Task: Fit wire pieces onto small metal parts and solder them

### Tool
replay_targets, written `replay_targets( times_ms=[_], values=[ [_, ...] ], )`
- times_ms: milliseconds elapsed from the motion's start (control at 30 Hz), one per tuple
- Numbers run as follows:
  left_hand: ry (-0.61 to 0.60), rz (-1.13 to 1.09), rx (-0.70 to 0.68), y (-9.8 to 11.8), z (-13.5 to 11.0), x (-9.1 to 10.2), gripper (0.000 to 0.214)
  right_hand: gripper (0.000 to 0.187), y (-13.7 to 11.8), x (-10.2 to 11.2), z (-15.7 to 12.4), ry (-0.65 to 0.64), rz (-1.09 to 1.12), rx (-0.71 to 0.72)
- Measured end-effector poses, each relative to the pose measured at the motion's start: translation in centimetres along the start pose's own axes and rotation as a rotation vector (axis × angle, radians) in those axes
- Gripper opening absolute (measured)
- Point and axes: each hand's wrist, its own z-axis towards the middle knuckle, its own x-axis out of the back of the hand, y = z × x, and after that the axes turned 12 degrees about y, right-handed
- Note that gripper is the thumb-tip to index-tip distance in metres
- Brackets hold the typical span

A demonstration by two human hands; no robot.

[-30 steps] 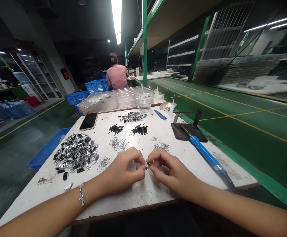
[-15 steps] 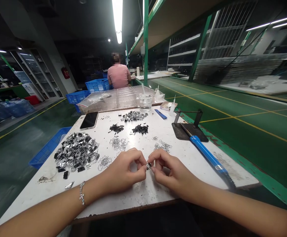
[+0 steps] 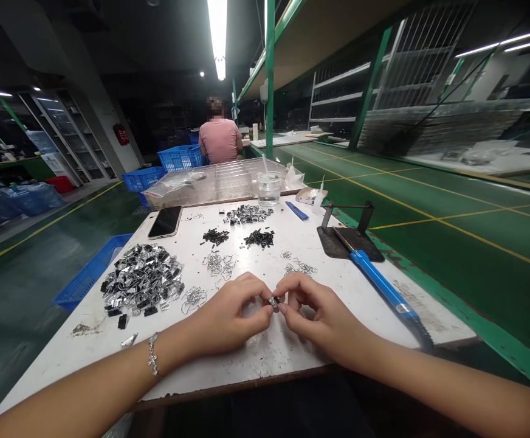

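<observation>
Over the near part of the white table [image 3: 228, 368], my left hand [image 3: 235, 310] and my right hand [image 3: 313, 310] meet fingertip to fingertip. Both pinch one small silver-and-black metal part [image 3: 273, 301] between thumb and forefinger; fingers cover most of it. A large pile of silver and black parts [image 3: 144, 277] lies left of my left hand. Thin bent wire pieces [image 3: 194, 299] are heaped beside that pile, with more wire pieces [image 3: 300, 267] just beyond my right hand. Two heaps of small black pieces [image 3: 259, 238] sit farther back, before a pile of silver parts [image 3: 248, 214].
On the right, a blue-handled soldering iron [image 3: 383, 292] rests on a dark metal stand [image 3: 351, 240]. A phone [image 3: 165, 222] lies at the back left. A glass jar [image 3: 269, 188] and a blue tool [image 3: 296, 210] are at the back. A person in pink [image 3: 220, 140] sits beyond.
The small part has turned slightly between my fingertips, and more of its silver face shows. My hands have otherwise barely moved.
</observation>
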Motion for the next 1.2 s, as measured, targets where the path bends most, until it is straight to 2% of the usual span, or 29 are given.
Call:
replay_targets(
  times_ms=[600,1200],
  values=[
    [0.031,0.014,0.045,-0.21,-0.15,-0.28,0.006,0.011,-0.05,-0.02,0.01,-0.003,0.0,-0.038],
    [0.01,0.022,0.011,0.07,-0.09,-0.1,0.009,0.01,-0.18,0.02,0.09,-0.01,-0.031,-0.028]
  ],
)
